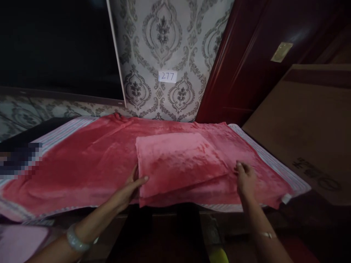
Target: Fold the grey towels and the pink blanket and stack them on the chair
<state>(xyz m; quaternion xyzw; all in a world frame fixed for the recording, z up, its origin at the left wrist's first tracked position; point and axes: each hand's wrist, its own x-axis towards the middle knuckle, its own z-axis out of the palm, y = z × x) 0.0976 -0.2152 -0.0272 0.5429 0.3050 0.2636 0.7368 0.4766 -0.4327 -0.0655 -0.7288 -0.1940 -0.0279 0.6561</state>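
Observation:
A folded pink fleece cloth (175, 160) lies on top of a larger spread red-pink fleece cloth (90, 164). My left hand (134, 184) grips the left edge of the folded piece, thumb on top and the other fingers hidden under or behind it. Just beyond the folded cloth's right corner, my right hand (245, 177) hovers over or touches the spread cloth. Its fingers are curled in a pinch, and what they hold, if anything, cannot be made out. A bracelet sits on each wrist.
A striped cloth (267, 157) shows beneath the fleece. A dark television screen (57, 47) stands at the back left. Patterned wallpaper carries a paper label reading 277 (167, 76). At right are a dark red wooden panel (233, 73) and a large cardboard box (307, 128).

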